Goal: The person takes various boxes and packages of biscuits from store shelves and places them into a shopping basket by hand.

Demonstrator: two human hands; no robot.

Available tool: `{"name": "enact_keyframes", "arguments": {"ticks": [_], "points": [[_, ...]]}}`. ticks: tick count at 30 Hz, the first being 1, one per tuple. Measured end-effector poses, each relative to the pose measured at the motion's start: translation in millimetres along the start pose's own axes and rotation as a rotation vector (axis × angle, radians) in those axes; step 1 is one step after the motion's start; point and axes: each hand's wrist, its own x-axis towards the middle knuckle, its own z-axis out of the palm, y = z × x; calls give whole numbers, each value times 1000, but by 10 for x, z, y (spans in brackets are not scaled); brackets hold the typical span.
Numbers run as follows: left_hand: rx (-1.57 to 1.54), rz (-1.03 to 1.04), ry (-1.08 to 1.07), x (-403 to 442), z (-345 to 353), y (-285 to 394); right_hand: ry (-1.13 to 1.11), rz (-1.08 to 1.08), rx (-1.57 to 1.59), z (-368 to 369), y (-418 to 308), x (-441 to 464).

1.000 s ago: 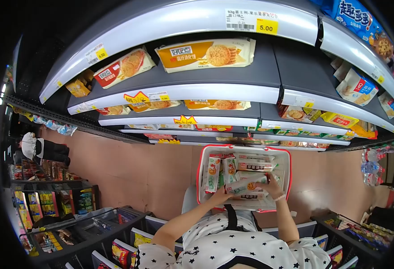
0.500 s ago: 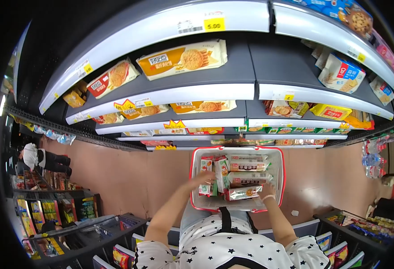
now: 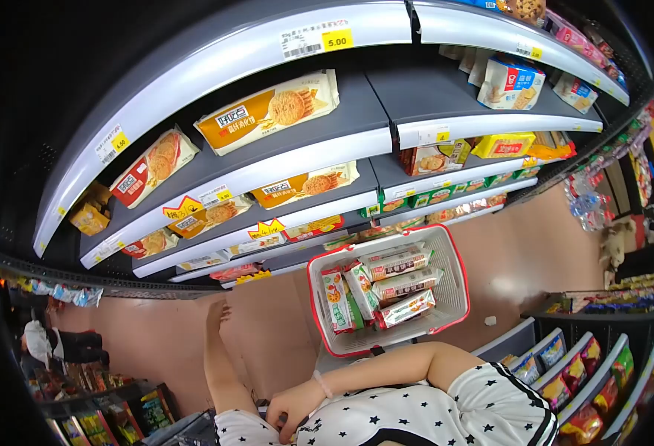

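Observation:
A white shopping basket (image 3: 456, 297) with a red rim sits tilted in front of my body, by my legs. Inside lie several biscuit packs: two with red and green wrappers (image 3: 336, 301) stand lengthwise at the left, others with pale wrappers (image 3: 407, 285) lie crosswise. My left hand (image 3: 220, 311) reaches out over the floor left of the basket, its fingers loosely apart with nothing in them. Across my body, my right hand (image 3: 295, 410) rests against the star-print shirt (image 3: 386, 416) at my left side. Its fingers are curled round something dark, mostly hidden.
Ahead, store shelves (image 3: 319, 160) hold biscuit packs (image 3: 271, 111) with price tags along their edges. Behind me at the right is a rack of bagged snacks (image 3: 557, 390). Another person (image 3: 44, 346) is farther off at the left. Bottles (image 3: 588, 208) stand at the right.
Both hands have left the biscuit packs in the basket. My left hand went out to the left, my right hand across to my left side. The view has turned, and the basket looks tilted.

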Motion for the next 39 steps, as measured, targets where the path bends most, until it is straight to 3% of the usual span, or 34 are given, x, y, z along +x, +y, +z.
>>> {"name": "enact_keyframes", "arguments": {"ticks": [1, 3, 4, 6, 7, 9, 13, 15, 16, 18, 20, 22, 23, 24, 25, 26, 27, 29, 30, 32, 33, 35, 36, 37, 39], "points": [[104, -38, -35, -21, -38, -49, 23, 3, -2, -21, 47, 88], [307, -99, -100, -58, -108, -94, -69, 231, -262, -108, 219, 321], [369, -109, -114, -73, -140, -146, 180, 143, 49, -119, 880, 456], [448, -90, -92, -10, -178, -247, 567, -259, 639, -152, 2179, 718], [452, -69, -40, 2, -157, -281, 595, -270, 626, -287, 1963, 721], [402, -5, 168, 20, -77, -376, 510, 85, -351, -581, 1193, 690], [-102, 375, 794, -383, 623, -290, 526, 193, -477, -432, 1150, 773], [-370, 612, 903, -805, 1180, -40, 296, 195, -401, -344, 1220, 677], [-477, 706, 896, -1021, 1460, 103, 297, 191, -387, -277, 1226, 615], [-599, 831, 772, -1436, 1999, 312, 362, 213, -373, -126, 1187, 405], [-629, 904, 556, -1751, 2436, 405, 437, 49, -256, -132, 1020, 40], [-554, 935, 226, -1958, 2780, 351, 632, 191, -52, -126, 689, -500], [-385, 965, 71, -1991, 2890, 279, 809, 292, -59, -116, 672, -831], [-213, 986, -83, -1982, 3019, 184, 966, 220, -87, -164, 798, -1183], [-68, 1001, -308, -1963, 3163, 106, 1152, 297, -52, -154, 756, -1558], [-2, 777, -498, -2058, 3295, 30, 1386, 184, -54, -163, 1101, -1976], [64, 676, -587, -2056, 3467, -56, 1678, 284, 34, -131, 1140, -2291], [137, 568, -667, -1946, 3830, -325, 1998, 674, -168, -243, 1540, -2955], [204, 557, -590, -1889, 3998, -478, 1993, 668, -163, -271, 1775, -3221], [327, 454, -513, -2074, 4087, -272, 2149, 958, -827, -308, 2234, -3595], [331, 452, -505, -2066, 4158, -260, 2146, 950, -823, -374, 2384, -3692], [274, 330, -284, -1896, 4357, -414, 2134, 981, -738, -490, 2553, -3823], [296, 328, -266, -1585, 4502, -714, 2020, 1036, -393, -531, 2378, -3838], [298, 322, -256, -1681, 4531, -624, 2009, 1032, -390, -575, 2345, -3889], [396, 135, 48, -1970, 4584, -381, 1938, 831, -8, -608, 2342, -3940]]}}
